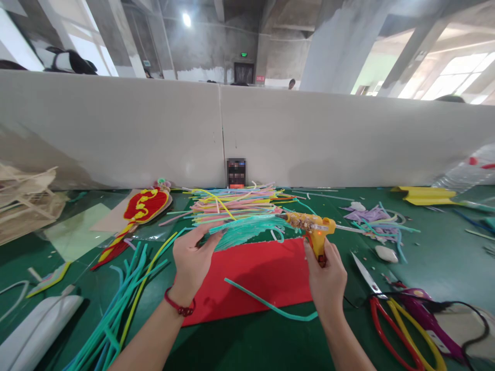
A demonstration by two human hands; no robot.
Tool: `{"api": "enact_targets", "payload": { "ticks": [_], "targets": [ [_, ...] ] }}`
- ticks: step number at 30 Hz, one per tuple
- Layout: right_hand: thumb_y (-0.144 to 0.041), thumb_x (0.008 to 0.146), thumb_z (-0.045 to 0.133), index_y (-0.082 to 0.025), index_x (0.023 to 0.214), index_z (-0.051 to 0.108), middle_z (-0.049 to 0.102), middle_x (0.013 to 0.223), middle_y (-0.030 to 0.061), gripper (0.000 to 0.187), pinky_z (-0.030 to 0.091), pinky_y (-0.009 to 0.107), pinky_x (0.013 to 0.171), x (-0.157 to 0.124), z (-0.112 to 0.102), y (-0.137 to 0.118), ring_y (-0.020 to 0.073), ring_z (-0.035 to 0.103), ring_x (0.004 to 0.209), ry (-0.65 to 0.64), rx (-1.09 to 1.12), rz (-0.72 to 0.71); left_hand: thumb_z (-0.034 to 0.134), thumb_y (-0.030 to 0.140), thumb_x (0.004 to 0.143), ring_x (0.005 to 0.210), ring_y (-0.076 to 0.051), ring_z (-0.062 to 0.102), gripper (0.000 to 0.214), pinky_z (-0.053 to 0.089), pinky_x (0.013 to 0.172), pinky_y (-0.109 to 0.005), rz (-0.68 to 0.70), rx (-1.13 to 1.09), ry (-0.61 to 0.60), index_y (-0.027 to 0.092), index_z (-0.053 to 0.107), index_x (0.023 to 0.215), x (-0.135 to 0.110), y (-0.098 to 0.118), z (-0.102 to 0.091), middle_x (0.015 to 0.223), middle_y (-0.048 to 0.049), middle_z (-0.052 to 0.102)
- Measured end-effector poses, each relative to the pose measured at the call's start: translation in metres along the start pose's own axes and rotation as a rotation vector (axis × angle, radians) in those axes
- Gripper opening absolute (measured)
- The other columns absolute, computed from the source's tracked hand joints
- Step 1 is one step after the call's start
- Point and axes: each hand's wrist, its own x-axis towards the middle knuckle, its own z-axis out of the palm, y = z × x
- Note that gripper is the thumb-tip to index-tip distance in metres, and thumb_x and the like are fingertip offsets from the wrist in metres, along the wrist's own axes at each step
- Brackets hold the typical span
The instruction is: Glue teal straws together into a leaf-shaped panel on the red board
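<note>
My right hand [327, 273] is wrapped round the handle of a yellow hot glue gun [309, 222], its nozzle pointing left. A glue stick [350, 229] juts from its back end. With closed fingers, my left hand [196, 257] holds the left end of a teal piece of fuzzy pipe cleaners [247, 229]. The gun's nozzle is close to that piece's upper right; whether they touch I cannot tell. Below both hands lies a red felt sheet [255, 281], with one loose teal pipe cleaner [266, 302] across its lower edge.
Behind my hands lies a pile of coloured pipe cleaners [240, 200]. At left are more teal ones [124, 293] and a red-and-yellow pipe-cleaner ornament [146, 207]. Scissors [386, 309], a purple tool [429, 319] and a black cord [485, 324] lie at right. A phone [236, 172] leans on the partition [328, 139].
</note>
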Motion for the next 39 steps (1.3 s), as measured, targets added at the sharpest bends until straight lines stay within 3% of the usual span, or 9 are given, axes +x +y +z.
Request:
{"api": "enact_targets", "payload": {
  "ticks": [21,28,33,39],
  "targets": [
    [-0.053,0.086,0.05,-0.017,0.087,0.06,0.045,0.072,-0.0015,0.038,0.032,0.026,0.053,0.002,0.0,0.006,0.011,0.037,0.056,0.023,-0.064,-0.029,0.063,0.036,0.083,0.054,-0.013,0.064,0.018,0.05,0.05,-0.02,0.058,0.006,0.032,0.022,0.073,0.079,0.001,-0.003,-0.002,0.069,0.0012,0.073],
    [-0.052,0.087,0.049,-0.016,0.092,0.061,0.045,0.071,-0.0015,0.039,0.033,0.026,0.054,0.004,0.0,0.007,0.0118,0.04,0.057,0.046,-0.093,-0.067,0.062,0.042,0.082,0.064,-0.016,0.067,0.024,0.054,0.06,-0.024,0.024,0.023,0.054,0.022,0.073,0.079,0.001,-0.007,-0.002,0.072,-0.0006,0.073],
    [-0.052,0.087,0.048,-0.015,0.093,0.061,0.048,0.074,0.0006,0.04,0.035,0.027,0.057,0.004,0.0,0.007,0.0134,0.044,0.061,0.079,-0.11,-0.102,0.063,0.04,0.082,0.061,-0.015,0.066,0.022,0.053,0.058,-0.023,0.055,0.023,0.052,0.021,0.073,0.078,0.002,-0.006,-0.004,0.069,0.0001,0.072],
    [-0.057,0.08,0.053,-0.018,0.09,0.061,0.049,0.073,-0.0003,0.041,0.037,0.026,0.057,0.007,0.003,0.013,0.0138,0.045,0.06,0.004,-0.088,0.085,0.064,0.033,0.082,0.064,-0.015,0.068,0.015,0.054,0.061,-0.022,0.069,-0.019,0.049,0.021,0.074,0.082,0.002,-0.005,-0.002,0.076,0.0006,0.074]
  ]
}}
